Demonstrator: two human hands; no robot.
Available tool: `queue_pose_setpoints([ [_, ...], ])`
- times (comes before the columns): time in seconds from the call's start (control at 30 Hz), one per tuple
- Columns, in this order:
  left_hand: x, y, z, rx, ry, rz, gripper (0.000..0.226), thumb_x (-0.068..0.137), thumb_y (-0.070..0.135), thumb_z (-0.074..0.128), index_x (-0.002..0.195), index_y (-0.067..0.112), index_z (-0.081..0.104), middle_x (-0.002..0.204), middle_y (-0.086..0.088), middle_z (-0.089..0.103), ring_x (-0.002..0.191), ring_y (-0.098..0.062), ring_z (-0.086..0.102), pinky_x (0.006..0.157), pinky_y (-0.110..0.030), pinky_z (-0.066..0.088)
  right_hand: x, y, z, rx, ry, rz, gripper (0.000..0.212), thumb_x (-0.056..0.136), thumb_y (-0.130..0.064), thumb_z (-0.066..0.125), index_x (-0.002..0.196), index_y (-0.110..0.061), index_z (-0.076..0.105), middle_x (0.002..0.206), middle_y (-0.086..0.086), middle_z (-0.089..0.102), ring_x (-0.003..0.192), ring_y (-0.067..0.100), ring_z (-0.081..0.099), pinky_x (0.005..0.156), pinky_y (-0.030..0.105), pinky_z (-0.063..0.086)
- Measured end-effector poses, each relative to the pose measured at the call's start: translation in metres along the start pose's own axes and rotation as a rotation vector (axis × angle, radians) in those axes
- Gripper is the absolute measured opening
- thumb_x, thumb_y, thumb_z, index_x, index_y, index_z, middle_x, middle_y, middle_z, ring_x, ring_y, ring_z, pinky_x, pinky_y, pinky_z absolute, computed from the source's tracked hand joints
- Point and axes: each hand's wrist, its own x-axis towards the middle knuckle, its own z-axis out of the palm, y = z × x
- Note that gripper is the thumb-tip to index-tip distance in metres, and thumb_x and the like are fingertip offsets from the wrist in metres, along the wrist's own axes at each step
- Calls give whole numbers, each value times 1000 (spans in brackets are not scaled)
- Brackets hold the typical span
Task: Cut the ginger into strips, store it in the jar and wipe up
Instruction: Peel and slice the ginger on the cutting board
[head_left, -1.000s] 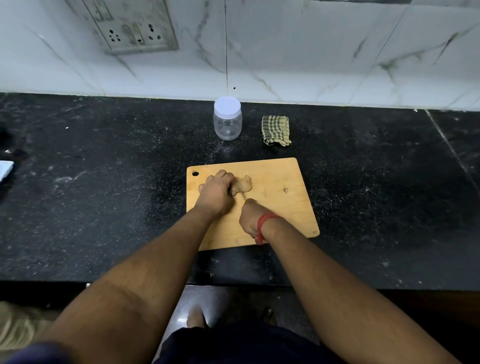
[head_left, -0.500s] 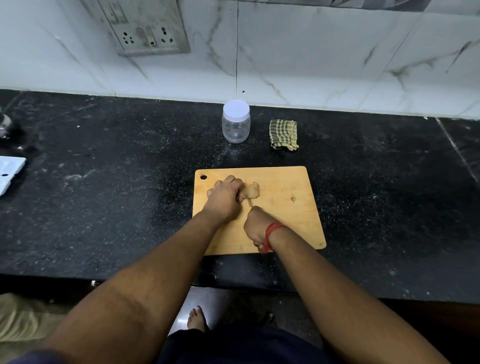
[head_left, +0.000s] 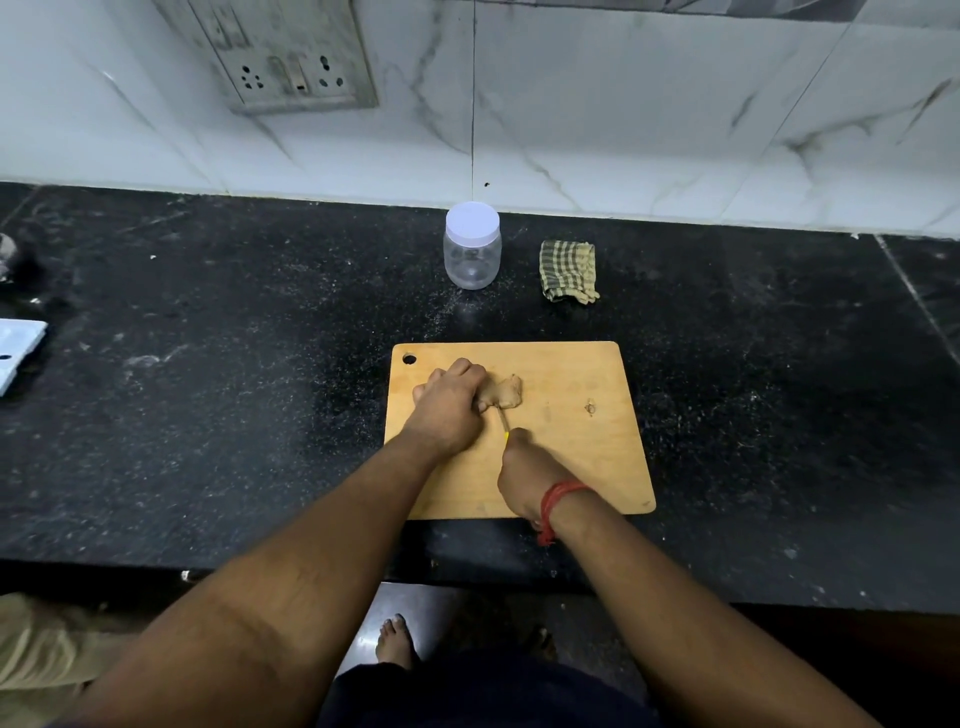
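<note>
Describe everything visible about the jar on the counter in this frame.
The jar is small, round and clear, looking like plastic or glass, with a white screw-type lid closed on top. It appears empty. It stands upright on the black speckled counter, near the marble wall, behind the wooden cutting board and left of the folded checked cloth, apart from both. Neither of the hands touches it.
</note>
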Motion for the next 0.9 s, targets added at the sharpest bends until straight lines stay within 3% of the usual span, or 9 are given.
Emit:
queue_pose_setpoints([
  [0.23,-1,2,0,4,-14,-21,31,94,11,52,122,23,55,122,3,48,111,-26,43,84,-40,28,-4,7,-1,-85,-59,-1,62,96,3,32,153,5,7,71,5,45,60,13,43,47,25,29],
  [0.3,-1,3,0,5,-20,-15,30,95,12,51,123,22,55,123,2,48,111,-26,43,84,-40,29,-2,4,-6,-133,-69,-27,51,99,-1,35,148,7,25,70,3,40,58,12,39,48,25,30],
  [0.37,-2,3,1,13,-11,2,31,96,12,50,125,22,55,123,2,48,111,-26,43,83,-40,29,-1,4,-13,-127,-88,-70,24,99,-6,41,120,-4,54,70,1,37,57,11,36,50,22,34],
  [0.47,-2,1,1,13,-9,41,34,96,10,49,127,23,55,123,2,49,110,-25,42,81,-39,27,1,4,-20,46,-216,-64,23,97,-1,36,80,-13,44,64,5,41,47,14,39,39,21,32],
  [0.57,-5,-3,4,0,-3,54,36,92,7,52,124,24,55,120,4,49,109,-23,43,83,-39,27,3,9,-25,475,-360,96,25,87,4,25,84,-16,39,58,3,35,35,11,27,41,13,22],
  [0.67,-7,-5,6,-49,19,21,36,91,6,52,121,24,56,119,5,50,108,-23,44,87,-40,29,2,15,-31,583,-401,128,30,88,2,22,80,-21,40,56,0,35,34,8,24,39,10,21],
  [0.73,-7,-3,7,-63,17,8,33,91,6,53,119,22,56,119,3,50,108,-24,44,87,-40,29,-1,14,-29,361,-329,47,31,92,2,24,98,-19,45,65,4,44,41,11,35,40,16,26],
  [0.83,-5,-4,4,-84,15,-24,22,91,7,53,107,23,52,117,0,48,107,-26,44,86,-39,29,-11,14,-6,-146,-83,-77,43,95,2,34,138,-2,33,100,17,59,80,24,60,59,30,38],
  [0.9,-2,-6,-4,-104,27,-53,22,89,5,53,100,24,47,115,-1,48,108,-27,45,87,-41,35,-15,21,9,-177,-32,-92,50,95,3,35,144,3,25,105,17,60,91,28,59,68,30,38],
])
